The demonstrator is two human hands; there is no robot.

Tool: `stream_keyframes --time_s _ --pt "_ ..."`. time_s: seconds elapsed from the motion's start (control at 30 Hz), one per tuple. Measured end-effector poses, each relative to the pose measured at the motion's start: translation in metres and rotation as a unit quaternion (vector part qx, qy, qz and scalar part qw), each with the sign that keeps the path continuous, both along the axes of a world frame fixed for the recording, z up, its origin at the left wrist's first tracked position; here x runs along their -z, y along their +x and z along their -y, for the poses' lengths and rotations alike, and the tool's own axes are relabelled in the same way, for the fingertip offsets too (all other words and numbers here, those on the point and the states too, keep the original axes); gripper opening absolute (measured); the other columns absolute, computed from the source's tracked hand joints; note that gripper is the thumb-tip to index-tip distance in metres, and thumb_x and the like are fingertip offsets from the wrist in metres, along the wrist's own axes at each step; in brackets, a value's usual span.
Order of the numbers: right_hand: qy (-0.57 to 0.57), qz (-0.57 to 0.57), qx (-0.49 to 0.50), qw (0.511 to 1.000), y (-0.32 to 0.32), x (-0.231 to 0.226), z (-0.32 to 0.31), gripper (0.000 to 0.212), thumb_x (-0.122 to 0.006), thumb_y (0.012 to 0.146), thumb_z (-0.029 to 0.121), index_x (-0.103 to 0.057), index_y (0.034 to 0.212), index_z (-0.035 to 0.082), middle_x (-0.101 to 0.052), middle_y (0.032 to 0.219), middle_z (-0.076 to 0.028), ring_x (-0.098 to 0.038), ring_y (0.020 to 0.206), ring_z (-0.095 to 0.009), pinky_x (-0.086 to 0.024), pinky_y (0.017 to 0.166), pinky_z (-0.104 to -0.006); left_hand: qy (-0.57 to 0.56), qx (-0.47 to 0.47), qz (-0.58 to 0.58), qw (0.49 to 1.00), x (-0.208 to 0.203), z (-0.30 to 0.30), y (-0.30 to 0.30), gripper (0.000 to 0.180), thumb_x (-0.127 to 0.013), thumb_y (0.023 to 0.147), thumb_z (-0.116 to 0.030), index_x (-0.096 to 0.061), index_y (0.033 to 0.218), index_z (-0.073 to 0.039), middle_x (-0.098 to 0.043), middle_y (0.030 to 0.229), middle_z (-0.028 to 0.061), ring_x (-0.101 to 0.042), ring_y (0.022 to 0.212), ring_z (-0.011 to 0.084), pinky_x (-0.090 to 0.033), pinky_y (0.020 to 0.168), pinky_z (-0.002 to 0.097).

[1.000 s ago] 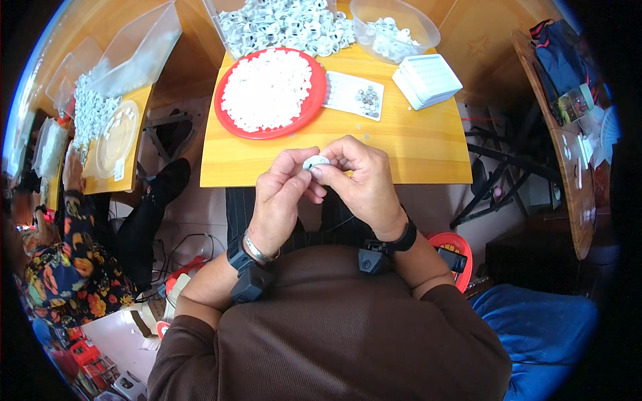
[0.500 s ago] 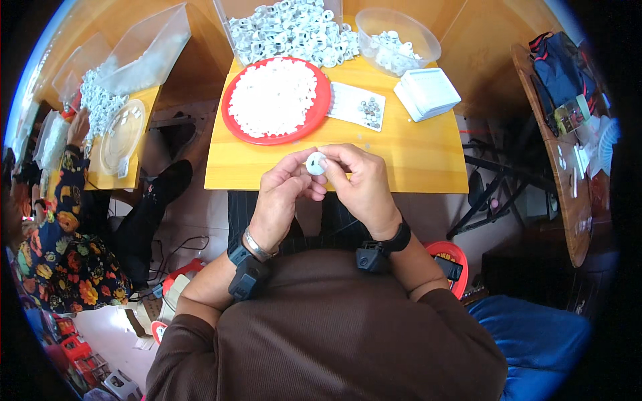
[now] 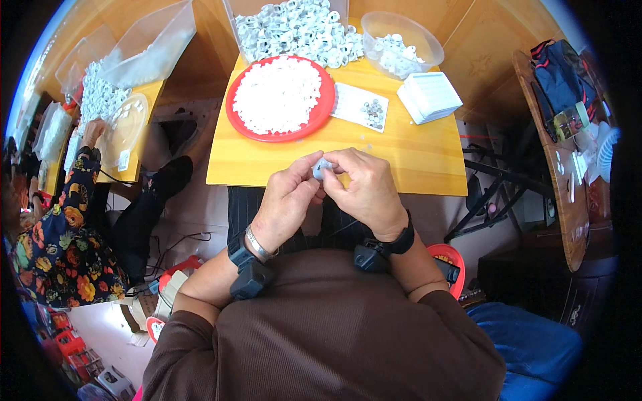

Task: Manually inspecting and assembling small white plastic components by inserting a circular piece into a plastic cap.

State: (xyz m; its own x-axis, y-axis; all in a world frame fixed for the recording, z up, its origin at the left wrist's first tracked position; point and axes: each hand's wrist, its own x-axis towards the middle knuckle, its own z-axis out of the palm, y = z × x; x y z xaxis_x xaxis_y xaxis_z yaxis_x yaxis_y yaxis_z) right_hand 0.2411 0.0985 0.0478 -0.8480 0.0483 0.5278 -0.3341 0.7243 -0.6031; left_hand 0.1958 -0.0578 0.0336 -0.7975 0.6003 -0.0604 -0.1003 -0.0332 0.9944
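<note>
Just in front of the table's near edge, a small rounded pale grey-white plastic part (image 3: 322,168) is held between both hands. My left hand (image 3: 289,194) pinches it from the left with thumb and curled fingers. From the other side, my right hand (image 3: 364,187) closes thumb and fingertips on it. Fingers cover much of the part, so its shape shows only partly. Beyond the hands, a red round tray (image 3: 329,90) carries a heap of small white pieces (image 3: 277,93). To its right lies a white sheet (image 3: 346,108) with several small grey round bits (image 3: 373,112).
At the back stand a bin of pale plastic parts (image 3: 294,30) and a clear round tub (image 3: 435,57). A stack of white rectangular pieces (image 3: 431,97) sits at the right of the yellow table (image 3: 428,164). A co-worker in a floral sleeve (image 3: 77,220) works at the left table.
The part has turned between my fingers, from its round white face to a greyer side. My fingers have closed further over it. The co-worker's hand at left has shifted.
</note>
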Motion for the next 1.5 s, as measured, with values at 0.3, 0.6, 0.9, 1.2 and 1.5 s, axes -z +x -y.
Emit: stream_keyframes --time_s 0.3,0.6,0.9,1.2,1.5 --pt "0.023 -0.011 0.02 0.999 0.0 0.005 0.003 0.013 -0.065 0.075 0.008 -0.057 0.083 0.001 -0.061 0.073 -0.016 -0.062 0.069 -0.033 -0.05 0.063 -0.0417 -0.026 -0.007 -0.041 0.999 -0.003 -0.003 0.003 0.041 -0.046 0.087 -0.001 -0.052 0.127 0.006 -0.064 0.081 0.0083 -0.06 0.07 0.0117 -0.051 0.066 0.0252" --pt "0.012 -0.011 0.022 1.0 0.001 0.009 0.004 0.013 -0.066 0.075 0.006 -0.06 0.085 0.0 -0.062 0.075 -0.016 -0.063 0.07 -0.032 -0.051 0.063 -0.0398 -0.07 -0.014 -0.13 0.989 -0.002 0.001 0.004 0.041 -0.045 0.083 0.001 -0.054 0.122 0.005 -0.063 0.072 0.0131 -0.062 0.062 0.0184 -0.051 0.062 0.0303" --pt "-0.144 0.066 -0.042 0.987 0.001 0.008 -0.007 0.01 -0.068 0.081 -0.002 -0.066 0.091 -0.002 -0.067 0.084 -0.01 -0.066 0.075 -0.016 -0.052 0.063 -0.0274 0.036 -0.029 0.048 0.998 0.005 -0.002 -0.002 0.021 -0.048 0.091 -0.007 -0.059 0.109 -0.002 -0.061 0.077 0.0017 -0.057 0.068 0.0079 -0.049 0.06 0.0226" --pt "-0.174 0.09 -0.058 0.979 -0.001 0.014 0.008 0.01 -0.064 0.08 0.0 -0.06 0.089 0.001 -0.063 0.074 -0.014 -0.065 0.065 -0.023 -0.05 0.059 -0.0323 0.038 -0.068 0.069 0.995 0.009 -0.001 -0.005 0.012 -0.047 0.089 -0.005 -0.058 0.093 -0.006 -0.057 0.069 -0.0009 -0.052 0.058 0.0049 -0.041 0.051 0.0189" --pt "-0.156 0.108 -0.069 0.98 -0.001 0.01 0.012 0.01 -0.066 0.082 0.0 -0.061 0.091 0.0 -0.065 0.076 -0.01 -0.066 0.068 -0.015 -0.052 0.061 -0.0278 0.041 -0.065 0.062 0.995 0.017 0.006 -0.01 0.017 -0.043 0.084 -0.001 -0.058 0.092 -0.004 -0.057 0.071 -0.0002 -0.05 0.058 0.0045 -0.039 0.051 0.0191"
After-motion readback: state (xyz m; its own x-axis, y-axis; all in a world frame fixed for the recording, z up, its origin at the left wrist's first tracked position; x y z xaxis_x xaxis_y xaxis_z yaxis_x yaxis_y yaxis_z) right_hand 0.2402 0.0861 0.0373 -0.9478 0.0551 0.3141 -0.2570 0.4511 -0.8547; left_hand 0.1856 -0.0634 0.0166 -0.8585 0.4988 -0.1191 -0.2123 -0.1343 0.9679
